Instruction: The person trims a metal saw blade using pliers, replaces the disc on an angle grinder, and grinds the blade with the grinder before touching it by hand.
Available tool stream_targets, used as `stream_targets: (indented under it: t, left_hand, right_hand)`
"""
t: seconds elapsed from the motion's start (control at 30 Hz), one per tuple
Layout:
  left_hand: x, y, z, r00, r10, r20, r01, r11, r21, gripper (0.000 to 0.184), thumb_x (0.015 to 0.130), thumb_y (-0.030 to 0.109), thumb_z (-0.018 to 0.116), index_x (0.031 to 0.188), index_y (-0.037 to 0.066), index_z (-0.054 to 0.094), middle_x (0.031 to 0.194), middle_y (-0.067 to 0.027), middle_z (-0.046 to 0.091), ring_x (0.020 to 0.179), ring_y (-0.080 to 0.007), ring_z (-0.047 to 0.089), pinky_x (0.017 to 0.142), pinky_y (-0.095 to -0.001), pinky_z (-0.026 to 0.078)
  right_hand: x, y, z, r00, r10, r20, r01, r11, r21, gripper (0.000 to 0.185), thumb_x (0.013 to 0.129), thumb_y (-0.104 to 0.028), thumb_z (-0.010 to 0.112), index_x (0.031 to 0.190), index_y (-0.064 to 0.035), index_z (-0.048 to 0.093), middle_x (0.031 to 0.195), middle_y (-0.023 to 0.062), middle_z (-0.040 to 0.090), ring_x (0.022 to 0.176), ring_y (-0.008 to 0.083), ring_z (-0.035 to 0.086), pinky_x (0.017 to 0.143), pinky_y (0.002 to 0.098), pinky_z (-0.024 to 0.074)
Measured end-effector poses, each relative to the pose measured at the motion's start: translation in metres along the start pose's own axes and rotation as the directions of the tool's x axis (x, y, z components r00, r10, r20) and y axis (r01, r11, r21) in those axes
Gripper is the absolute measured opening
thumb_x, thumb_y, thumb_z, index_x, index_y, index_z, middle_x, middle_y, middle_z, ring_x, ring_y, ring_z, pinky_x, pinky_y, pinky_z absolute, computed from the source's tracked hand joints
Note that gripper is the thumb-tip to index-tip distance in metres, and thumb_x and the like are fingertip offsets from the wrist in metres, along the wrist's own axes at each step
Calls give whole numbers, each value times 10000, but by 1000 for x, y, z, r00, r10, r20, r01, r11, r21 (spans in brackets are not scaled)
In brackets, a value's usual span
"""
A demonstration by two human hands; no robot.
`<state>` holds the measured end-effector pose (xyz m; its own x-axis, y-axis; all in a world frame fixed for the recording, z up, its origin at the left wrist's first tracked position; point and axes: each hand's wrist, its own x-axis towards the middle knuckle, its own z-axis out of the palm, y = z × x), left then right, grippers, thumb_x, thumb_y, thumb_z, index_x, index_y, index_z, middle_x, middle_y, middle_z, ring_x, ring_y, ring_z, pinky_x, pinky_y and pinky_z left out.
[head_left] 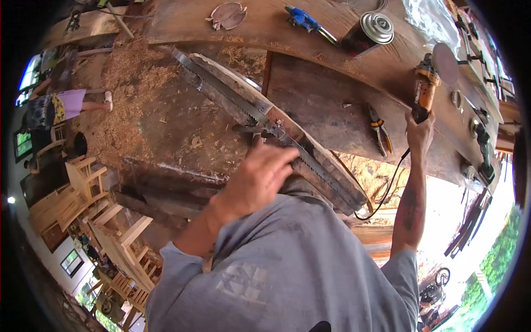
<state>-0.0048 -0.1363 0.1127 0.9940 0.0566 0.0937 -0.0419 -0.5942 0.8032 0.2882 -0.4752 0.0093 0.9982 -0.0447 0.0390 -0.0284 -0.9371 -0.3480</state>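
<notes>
My right hand (421,130) grips the rear end of an orange angle grinder (426,91), whose round disc (445,63) points away from me over the bench. The grinder's black cord (394,180) hangs down from my hand. In front of my body, a long toothed saw blade (243,105) runs diagonally along a rough wooden slab (287,124). My left hand (257,177) is over the near part of the blade, fingers stretched out and holding nothing. Whether its fingertips touch the blade, I cannot tell.
Pliers (379,130), a blue torch head (310,23) and a gas can (371,33) lie or stand on the bench (332,83). Sawdust (119,99) covers the floor. At left are a person (66,108) and wooden furniture (88,180).
</notes>
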Motion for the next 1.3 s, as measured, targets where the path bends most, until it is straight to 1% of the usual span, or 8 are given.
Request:
stream_targets:
  t: [0.13,0.43,0.57,0.63,0.8,1.07,1.17,1.3]
  left_hand:
    - [28,-26,-20,995,4,-100,2,998,66,401,910,21,707,1303,75,644,1100,-88,712,1061,-295,644,934,-401,516]
    - [70,-64,-21,893,3,450,-90,981,170,308,898,106,693,1205,83,707,983,-47,732,1037,-246,637,1062,-402,364]
    - [79,-67,-25,876,4,482,-87,985,149,248,887,97,686,1128,97,745,914,-46,737,1003,-241,646,1017,-395,396]
    - [84,-71,-25,961,95,261,-151,967,206,239,877,99,693,1107,107,759,918,-64,740,985,-254,648,997,-416,419]
    - [88,-65,-34,971,113,209,-128,990,62,289,852,123,748,1140,108,751,915,-48,737,1034,-239,632,1028,-425,409]
    - [94,-66,-30,867,25,498,-90,990,106,262,800,108,775,1061,119,763,880,-18,707,1026,-227,622,1037,-402,362]
    - [95,-67,-30,895,68,441,-127,986,105,248,834,103,753,1081,101,749,891,-36,709,1029,-247,626,1021,-400,378]
    - [91,-31,-21,948,207,242,-239,965,111,217,874,71,711,1089,45,710,959,-88,704,1040,-307,621,972,-450,418]
  right_hand:
    - [-11,3,1,1000,25,9,-25,1000,-8,806,842,-385,790,1453,-2,430,1199,292,669,1135,459,650,947,518,511]
    - [-40,4,-8,995,84,61,-86,996,39,976,811,-374,817,1538,12,293,1320,324,594,1182,478,622,1000,508,490]
    - [-59,13,-16,994,108,16,-109,993,53,1100,787,-400,850,1571,56,226,1368,308,552,1229,448,594,1025,493,475]
    - [-72,20,-22,992,129,-18,-128,990,60,1111,783,-409,858,1572,56,229,1351,297,560,1221,438,593,1021,493,476]
    - [-108,58,-30,984,175,18,-176,977,120,1145,789,-472,869,1583,47,228,1313,269,579,1119,349,634,927,457,523]
    - [-198,67,-66,851,437,291,-506,829,236,1005,807,-527,834,1497,74,419,1276,288,637,1131,335,660,963,436,525]
    - [-231,97,-64,803,422,421,-576,733,363,989,838,-530,814,1514,60,397,1297,270,636,1134,322,660,934,396,534]
    - [-249,88,-60,785,301,542,-578,671,465,605,968,-454,703,1326,30,631,1091,147,744,980,203,691,852,350,544]
